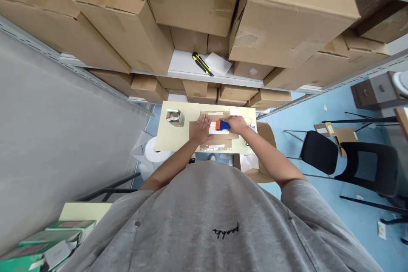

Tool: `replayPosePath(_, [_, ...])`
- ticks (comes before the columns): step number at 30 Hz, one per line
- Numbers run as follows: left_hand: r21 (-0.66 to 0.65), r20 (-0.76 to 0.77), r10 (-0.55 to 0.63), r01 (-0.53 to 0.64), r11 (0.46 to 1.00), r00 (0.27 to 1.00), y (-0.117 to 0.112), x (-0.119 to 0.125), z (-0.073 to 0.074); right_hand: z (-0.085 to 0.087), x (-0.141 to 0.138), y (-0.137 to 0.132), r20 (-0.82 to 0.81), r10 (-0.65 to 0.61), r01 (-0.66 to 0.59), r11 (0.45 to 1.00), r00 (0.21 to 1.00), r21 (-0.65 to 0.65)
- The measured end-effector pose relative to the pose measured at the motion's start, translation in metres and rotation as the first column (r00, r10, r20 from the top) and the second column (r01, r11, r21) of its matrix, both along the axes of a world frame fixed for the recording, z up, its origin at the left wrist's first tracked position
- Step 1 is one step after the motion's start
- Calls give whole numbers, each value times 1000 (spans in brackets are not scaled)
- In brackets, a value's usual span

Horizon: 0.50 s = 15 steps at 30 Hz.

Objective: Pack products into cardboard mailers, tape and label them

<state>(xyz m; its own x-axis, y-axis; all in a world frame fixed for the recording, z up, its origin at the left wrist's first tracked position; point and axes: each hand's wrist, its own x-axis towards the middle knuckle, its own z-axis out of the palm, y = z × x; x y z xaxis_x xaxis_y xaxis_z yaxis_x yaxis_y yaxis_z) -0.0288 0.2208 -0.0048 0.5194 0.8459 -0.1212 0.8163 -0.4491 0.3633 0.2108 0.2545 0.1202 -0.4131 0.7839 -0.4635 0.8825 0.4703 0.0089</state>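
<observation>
A flattened piece of cardboard (196, 127) with clear tape along its edges lies on the pale yellow table (172, 138). My left hand (203, 129) rests flat on its left part, fingers stretched out. My right hand (237, 124) is closed around a blue scraper with an orange end (223, 125). The scraper's orange end points left and lies over a white label (215, 131) on the cardboard. Whether its edge touches the label I cannot tell.
An open small box (175, 117) stands at the table's back left. A yellow-black utility knife (202, 64) lies on the shelf ahead, among cardboard boxes (293, 21). An open carton (266, 136) sits right of the table. Black chairs (320, 151) stand farther right.
</observation>
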Motion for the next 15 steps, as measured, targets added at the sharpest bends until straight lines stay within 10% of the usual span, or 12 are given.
replayPosePath(15, [-111,-221,-26,2,994,975,15,10,5,4,5,-5,11,-10,10,1000,1000,9])
